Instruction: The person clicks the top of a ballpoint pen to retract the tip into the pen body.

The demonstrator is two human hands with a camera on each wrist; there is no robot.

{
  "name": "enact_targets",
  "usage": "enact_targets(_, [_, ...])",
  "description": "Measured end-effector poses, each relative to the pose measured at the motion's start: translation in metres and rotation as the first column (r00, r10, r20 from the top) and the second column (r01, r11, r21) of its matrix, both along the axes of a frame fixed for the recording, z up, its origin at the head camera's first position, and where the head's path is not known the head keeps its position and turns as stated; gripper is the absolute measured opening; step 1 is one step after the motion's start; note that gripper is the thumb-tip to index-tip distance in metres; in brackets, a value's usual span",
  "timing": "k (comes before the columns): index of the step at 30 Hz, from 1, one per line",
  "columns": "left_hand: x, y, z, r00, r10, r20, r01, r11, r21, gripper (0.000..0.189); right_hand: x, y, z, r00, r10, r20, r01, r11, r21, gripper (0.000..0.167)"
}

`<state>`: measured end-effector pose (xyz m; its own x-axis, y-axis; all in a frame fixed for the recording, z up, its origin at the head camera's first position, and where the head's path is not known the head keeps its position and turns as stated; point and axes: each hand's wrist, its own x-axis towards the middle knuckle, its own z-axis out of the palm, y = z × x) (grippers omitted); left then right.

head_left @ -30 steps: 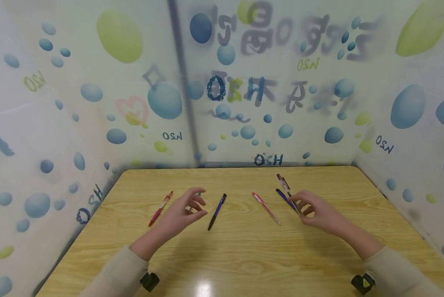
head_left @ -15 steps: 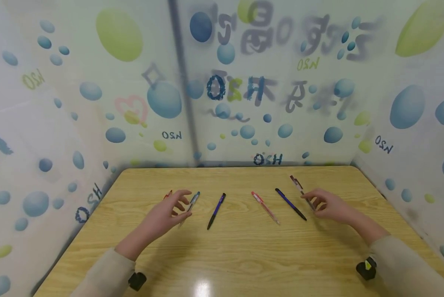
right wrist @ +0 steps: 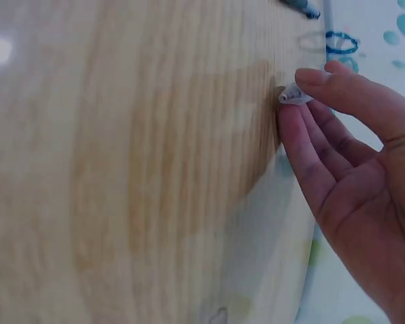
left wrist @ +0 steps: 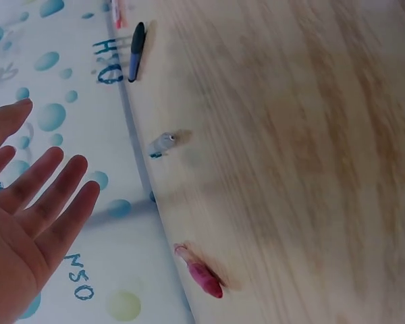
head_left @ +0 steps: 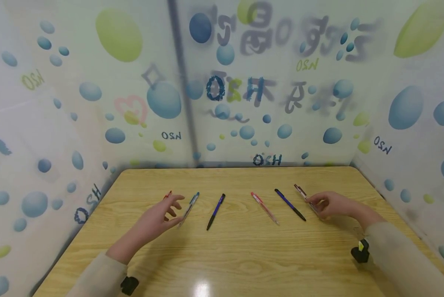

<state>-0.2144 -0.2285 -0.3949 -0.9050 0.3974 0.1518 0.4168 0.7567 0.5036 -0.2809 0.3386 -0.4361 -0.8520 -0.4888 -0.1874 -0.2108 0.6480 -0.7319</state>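
Observation:
My right hand pinches a clear pen with a brownish-red top between thumb and fingers, at the right of the row. The pen lies slanted at table level; in the right wrist view its pale tip pokes out beneath the thumb. My left hand hovers with loosely extended fingers and holds nothing. Just right of its fingertips lies a clear pen with a teal top. A red pen is mostly hidden behind that hand, and its pinkish-red grip shows in the left wrist view.
Two blue-and-black pens lie on the wooden table, the other blue pen near the right hand. Between them is a clear pen with a pinkish-red top. Patterned walls border the table's back and sides.
My right hand has carried the brownish-red-topped pen rightward past the blue pen and lowered it. My left hand has moved left, uncovering the teal-topped pen and covering most of the red one.

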Motion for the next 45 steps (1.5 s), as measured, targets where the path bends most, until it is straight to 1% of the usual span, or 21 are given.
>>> enact_targets(3, [0.001, -0.003, -0.003, 1.000, -0.002, -0.019, 0.002, 1.000, -0.030, 0.057, -0.003, 0.004, 0.001, 1.000, -0.001, 0.009, 0.000, 1.000, 0.023, 0.056])
enact_targets(8, [0.001, -0.008, -0.005, 0.999, 0.009, -0.044, -0.012, 0.998, -0.069, 0.058, -0.006, 0.005, 0.003, 0.999, -0.011, 0.041, 0.009, 0.999, 0.037, 0.055])
enact_targets(13, [0.001, -0.011, -0.009, 0.999, 0.004, -0.042, -0.008, 0.996, -0.087, 0.058, -0.008, 0.004, 0.002, 0.997, -0.017, 0.078, 0.015, 0.999, 0.033, 0.055])
enact_targets(17, [0.001, -0.013, -0.012, 0.999, -0.003, -0.033, 0.000, 0.996, -0.087, 0.058, -0.009, 0.003, 0.001, 0.997, -0.012, 0.071, 0.008, 0.998, 0.058, 0.055])
enact_targets(22, [-0.001, -0.016, -0.016, 0.998, -0.014, -0.053, 0.009, 0.996, -0.093, 0.059, -0.011, 0.004, -0.001, 0.999, -0.006, 0.052, 0.002, 0.996, 0.087, 0.055])
enact_targets(26, [-0.002, -0.016, -0.015, 0.998, -0.020, -0.063, 0.014, 0.995, -0.100, 0.059, -0.010, 0.007, -0.002, 1.000, -0.002, -0.002, 0.002, 0.993, 0.115, 0.054])
enact_targets(30, [-0.002, -0.014, -0.010, 0.998, -0.028, -0.060, 0.023, 0.995, -0.092, 0.059, -0.008, 0.011, -0.003, 0.999, 0.009, -0.053, -0.002, 0.992, 0.125, 0.054])
enact_targets(35, [-0.005, -0.012, -0.003, 0.997, -0.043, -0.067, 0.036, 0.994, -0.108, 0.058, -0.004, 0.011, 0.001, 0.993, 0.011, -0.118, 0.004, 0.991, 0.132, 0.059])
enact_targets(37, [-0.007, -0.011, -0.001, 0.997, -0.047, -0.069, 0.038, 0.993, -0.116, 0.058, -0.002, 0.010, 0.005, 0.988, 0.017, -0.151, 0.004, 0.990, 0.139, 0.060])
enact_targets(41, [-0.011, -0.008, 0.002, 0.996, -0.050, -0.071, 0.040, 0.990, -0.133, 0.057, 0.004, 0.010, 0.015, 0.979, 0.036, -0.203, -0.012, 0.993, 0.118, 0.062])
enact_targets(44, [-0.015, -0.004, 0.006, 0.994, -0.054, -0.091, 0.039, 0.987, -0.155, 0.058, 0.010, 0.010, 0.022, 0.964, 0.052, -0.260, -0.024, 0.994, 0.108, 0.063])
enact_targets(45, [-0.016, -0.003, 0.007, 0.993, -0.057, -0.103, 0.040, 0.986, -0.160, 0.058, 0.012, 0.009, 0.024, 0.959, 0.046, -0.280, -0.016, 0.994, 0.107, 0.064])
